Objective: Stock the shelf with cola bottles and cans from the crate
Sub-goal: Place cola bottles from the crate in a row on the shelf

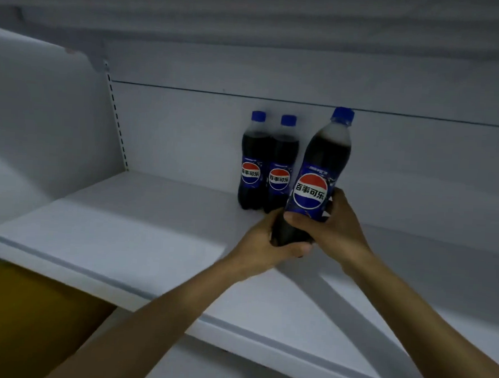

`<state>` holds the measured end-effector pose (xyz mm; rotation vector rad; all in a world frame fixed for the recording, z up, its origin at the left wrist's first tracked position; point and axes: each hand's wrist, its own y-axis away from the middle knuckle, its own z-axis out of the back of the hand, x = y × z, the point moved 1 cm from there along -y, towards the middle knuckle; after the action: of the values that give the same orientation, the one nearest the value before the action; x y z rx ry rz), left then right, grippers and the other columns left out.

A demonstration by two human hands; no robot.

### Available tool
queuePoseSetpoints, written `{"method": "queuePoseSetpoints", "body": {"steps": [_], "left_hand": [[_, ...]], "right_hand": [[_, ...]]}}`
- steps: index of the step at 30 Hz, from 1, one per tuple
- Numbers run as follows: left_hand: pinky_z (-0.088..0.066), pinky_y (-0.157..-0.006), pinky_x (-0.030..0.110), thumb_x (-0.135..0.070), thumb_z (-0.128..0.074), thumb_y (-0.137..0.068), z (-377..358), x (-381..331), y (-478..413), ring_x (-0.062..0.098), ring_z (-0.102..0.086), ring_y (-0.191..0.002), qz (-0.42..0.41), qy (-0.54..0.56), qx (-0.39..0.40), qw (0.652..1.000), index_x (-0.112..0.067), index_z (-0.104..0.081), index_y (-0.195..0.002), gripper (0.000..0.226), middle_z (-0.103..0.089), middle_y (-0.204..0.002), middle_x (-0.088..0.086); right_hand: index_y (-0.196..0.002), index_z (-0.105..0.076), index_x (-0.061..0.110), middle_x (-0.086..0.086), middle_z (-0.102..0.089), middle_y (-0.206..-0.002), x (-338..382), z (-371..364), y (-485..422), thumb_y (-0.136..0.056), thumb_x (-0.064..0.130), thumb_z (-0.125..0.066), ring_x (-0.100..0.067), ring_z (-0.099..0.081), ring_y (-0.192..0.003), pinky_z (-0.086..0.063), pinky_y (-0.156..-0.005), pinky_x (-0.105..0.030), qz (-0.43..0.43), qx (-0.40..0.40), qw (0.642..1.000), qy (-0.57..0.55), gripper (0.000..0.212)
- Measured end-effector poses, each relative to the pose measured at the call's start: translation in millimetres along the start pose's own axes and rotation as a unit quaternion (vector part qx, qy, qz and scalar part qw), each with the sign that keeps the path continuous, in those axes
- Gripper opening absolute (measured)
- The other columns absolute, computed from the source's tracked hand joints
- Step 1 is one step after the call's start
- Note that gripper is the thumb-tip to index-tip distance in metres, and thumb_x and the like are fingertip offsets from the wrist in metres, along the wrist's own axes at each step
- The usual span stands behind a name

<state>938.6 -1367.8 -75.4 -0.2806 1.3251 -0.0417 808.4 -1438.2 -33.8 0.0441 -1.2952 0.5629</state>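
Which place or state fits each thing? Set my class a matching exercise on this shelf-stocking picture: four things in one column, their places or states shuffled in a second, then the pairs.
Things
1. held bottle
2. left bottle
3. left hand
4. right hand

Places or states
A. grips the held bottle just above its base
B. stands upright at the back of the shelf
C. tilted, in both hands
D. grips the held bottle's base

Pairs: 1-C; 2-B; 3-D; 4-A
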Motion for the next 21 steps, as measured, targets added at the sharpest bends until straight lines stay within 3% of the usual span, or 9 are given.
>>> {"method": "queuePoseSetpoints", "body": {"steps": [2, 4, 6, 9, 13, 17, 21], "left_hand": [[-0.031, -0.114, 0.042, -0.077, -0.061, -0.063, 6, 3, -18, 0.011, -0.026, -0.142, 0.058, -0.067, -0.011, 0.996, -0.034, -0.022, -0.148, 0.103, -0.022, -0.157, -0.005], [-0.014, -0.119, 0.046, -0.078, -0.049, -0.073, 16, 5, -35, 0.016, -0.002, -0.147, 0.099, -0.124, -0.051, 0.986, -0.037, -0.005, -0.151, 0.099, 0.005, -0.160, -0.010], [-0.012, -0.118, 0.050, -0.069, -0.059, -0.076, 26, 7, -52, 0.021, 0.004, -0.147, 0.085, -0.197, -0.094, 0.972, -0.036, 0.002, -0.151, 0.102, 0.012, -0.160, -0.009], [-0.014, -0.117, 0.053, -0.070, -0.061, -0.060, 38, 11, -75, 0.028, 0.000, -0.147, 0.070, -0.244, -0.138, 0.957, -0.032, 0.003, -0.152, 0.119, 0.006, -0.161, -0.001], [-0.024, -0.115, 0.052, -0.077, -0.065, -0.047, 47, 21, -91, 0.027, -0.019, -0.144, 0.090, -0.195, -0.170, 0.962, -0.027, -0.010, -0.151, 0.128, -0.020, -0.157, 0.003], [-0.029, -0.112, 0.039, -0.039, -0.079, -0.073, 49, 20, -86, 0.022, -0.027, -0.139, 0.060, -0.169, -0.161, 0.971, -0.022, -0.016, -0.150, 0.101, -0.029, -0.150, 0.006], [-0.027, -0.112, 0.038, -0.036, -0.075, -0.078, 59, 21, -83, 0.023, -0.023, -0.141, 0.057, -0.193, -0.113, 0.973, -0.024, -0.018, -0.150, 0.092, -0.024, -0.153, 0.005]], "right_hand": [[-0.135, -0.036, 0.017, 0.006, -0.053, -0.120, -19, 1, -15, -0.065, 0.024, -0.086, -0.013, -0.055, -0.108, -0.049, -0.091, -0.030, 0.018, -0.024, 0.999, 0.030, 0.086], [-0.133, -0.038, 0.010, -0.002, -0.055, -0.126, -37, 2, -32, -0.065, 0.020, -0.087, -0.017, -0.055, -0.111, -0.047, -0.089, -0.028, 0.027, -0.040, 0.998, 0.042, 0.084], [-0.132, -0.038, 0.006, -0.009, -0.056, -0.130, -50, 3, -49, -0.066, 0.015, -0.087, -0.021, -0.056, -0.112, -0.045, -0.086, -0.025, 0.023, -0.043, 0.997, 0.059, 0.082], [-0.134, -0.038, 0.004, -0.013, -0.055, -0.131, -66, 2, -73, -0.065, 0.011, -0.087, -0.027, -0.055, -0.117, -0.044, -0.089, -0.026, 0.026, -0.028, 0.995, 0.087, 0.084], [-0.134, -0.040, 0.007, -0.015, -0.051, -0.128, -82, -2, -99, -0.060, 0.014, -0.090, -0.029, -0.053, -0.117, -0.047, -0.096, -0.039, 0.028, -0.041, 0.993, 0.106, 0.089], [-0.133, -0.041, 0.006, -0.015, -0.053, -0.129, -86, -10, -112, -0.059, 0.017, -0.090, -0.029, -0.054, -0.118, -0.048, -0.098, -0.042, 0.032, -0.047, 0.993, 0.099, 0.089], [-0.133, -0.038, 0.004, -0.012, -0.054, -0.131, -90, -15, -115, -0.065, 0.013, -0.087, -0.020, -0.054, -0.115, -0.045, -0.091, -0.026, 0.030, -0.058, 0.995, 0.072, 0.084]]}}
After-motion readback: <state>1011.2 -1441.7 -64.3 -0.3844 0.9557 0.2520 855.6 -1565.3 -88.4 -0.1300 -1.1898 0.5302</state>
